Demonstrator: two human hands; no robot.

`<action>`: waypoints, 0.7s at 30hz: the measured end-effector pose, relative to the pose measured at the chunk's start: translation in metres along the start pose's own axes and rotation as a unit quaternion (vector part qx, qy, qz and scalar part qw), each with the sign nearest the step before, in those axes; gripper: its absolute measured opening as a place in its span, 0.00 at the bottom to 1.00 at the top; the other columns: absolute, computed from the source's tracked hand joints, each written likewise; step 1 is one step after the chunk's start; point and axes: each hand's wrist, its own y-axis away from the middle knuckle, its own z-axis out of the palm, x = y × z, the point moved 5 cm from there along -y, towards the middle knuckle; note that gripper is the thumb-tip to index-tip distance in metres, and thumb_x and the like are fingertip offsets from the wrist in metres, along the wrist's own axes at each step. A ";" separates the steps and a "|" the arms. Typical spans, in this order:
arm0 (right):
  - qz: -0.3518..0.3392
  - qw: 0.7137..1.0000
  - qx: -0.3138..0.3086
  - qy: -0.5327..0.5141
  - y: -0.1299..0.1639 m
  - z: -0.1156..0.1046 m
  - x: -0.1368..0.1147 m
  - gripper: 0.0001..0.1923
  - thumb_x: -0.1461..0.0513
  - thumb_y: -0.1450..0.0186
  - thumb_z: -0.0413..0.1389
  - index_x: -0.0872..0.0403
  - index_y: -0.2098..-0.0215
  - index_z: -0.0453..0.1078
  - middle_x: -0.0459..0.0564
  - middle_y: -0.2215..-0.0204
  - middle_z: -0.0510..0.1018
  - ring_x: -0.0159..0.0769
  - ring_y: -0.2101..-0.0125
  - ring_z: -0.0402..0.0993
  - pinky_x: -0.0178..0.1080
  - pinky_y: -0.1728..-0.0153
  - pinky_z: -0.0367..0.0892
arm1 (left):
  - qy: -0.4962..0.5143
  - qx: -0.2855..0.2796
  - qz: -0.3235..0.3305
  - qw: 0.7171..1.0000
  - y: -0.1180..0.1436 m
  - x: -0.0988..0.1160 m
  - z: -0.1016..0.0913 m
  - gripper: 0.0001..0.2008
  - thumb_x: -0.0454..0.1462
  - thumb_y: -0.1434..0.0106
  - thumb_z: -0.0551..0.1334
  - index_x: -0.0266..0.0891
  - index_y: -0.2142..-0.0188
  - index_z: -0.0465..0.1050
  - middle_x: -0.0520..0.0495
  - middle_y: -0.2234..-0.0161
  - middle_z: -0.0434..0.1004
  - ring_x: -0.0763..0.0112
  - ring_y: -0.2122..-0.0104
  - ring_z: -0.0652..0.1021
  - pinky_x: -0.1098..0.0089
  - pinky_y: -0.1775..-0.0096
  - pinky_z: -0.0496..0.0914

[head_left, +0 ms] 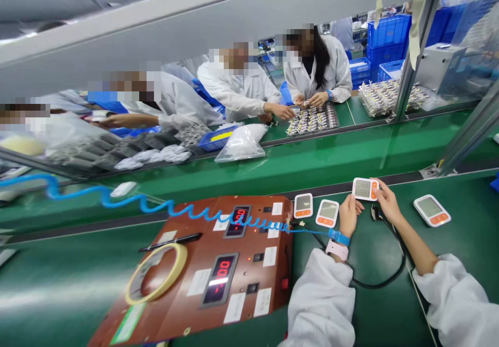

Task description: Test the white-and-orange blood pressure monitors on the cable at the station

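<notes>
White sleeves fill the near edge of the desk (460, 217), and from them both hands reach toward its far edge. Between them sits a small white monitor with an orange button strip (365, 189), held up just above the green surface near the far edge. The right hand (386, 201) has its grip clamped on the right end of the unit, fingers curled over the top; the left hand (348, 214) is beside the left end, but whether its grip is closed on the unit I cannot tell. A black cable (392, 279) loops back from a plug lying just beside the right hand, seemingly kept within reach for connecting. Two like units (327, 213) lie flat in a row to the left, and another (431, 210) to the right. A blue coiled wrist strap cord (187, 210) runs from the left wrist across a brown tester box (218, 269), with a tape roll (156, 274) on it. Beyond a green conveyor (312, 162), people in white coats (241, 90) handle trays.
</notes>
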 end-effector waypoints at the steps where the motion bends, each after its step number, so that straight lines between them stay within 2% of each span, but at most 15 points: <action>1: 0.000 1.000 0.001 -0.001 0.000 0.000 0.001 0.28 0.49 0.39 0.57 0.54 0.46 0.64 0.51 0.61 0.79 0.42 0.63 0.76 0.43 0.57 0.70 | 0.000 0.000 0.000 1.000 0.000 0.000 0.000 0.29 0.60 0.37 0.47 0.38 0.75 0.65 0.50 0.80 0.71 0.76 0.82 0.68 0.74 0.78 0.61; 15: 0.024 0.999 0.008 -0.025 -0.003 -0.002 0.006 0.29 0.48 0.41 0.59 0.53 0.47 0.64 0.51 0.59 0.78 0.42 0.61 0.75 0.43 0.56 0.70 | -0.001 -0.003 0.004 1.000 -0.001 0.000 -0.001 0.28 0.59 0.36 0.48 0.38 0.74 0.64 0.50 0.80 0.71 0.76 0.81 0.68 0.74 0.77 0.62; 18: 0.038 0.998 0.029 -0.031 -0.002 0.002 0.005 0.30 0.46 0.43 0.60 0.52 0.49 0.64 0.51 0.60 0.78 0.43 0.63 0.76 0.42 0.63 0.73 | -0.002 -0.013 0.011 1.000 0.000 0.002 -0.001 0.28 0.60 0.37 0.49 0.38 0.74 0.65 0.50 0.80 0.71 0.75 0.81 0.68 0.74 0.77 0.62; 21: 0.052 0.996 0.061 -0.036 0.000 0.001 -0.001 0.29 0.45 0.46 0.61 0.52 0.53 0.65 0.51 0.65 0.78 0.45 0.68 0.76 0.42 0.73 0.74 | -0.004 -0.021 0.011 1.000 0.000 0.001 -0.002 0.30 0.60 0.38 0.49 0.36 0.72 0.69 0.48 0.79 0.72 0.75 0.81 0.68 0.74 0.77 0.62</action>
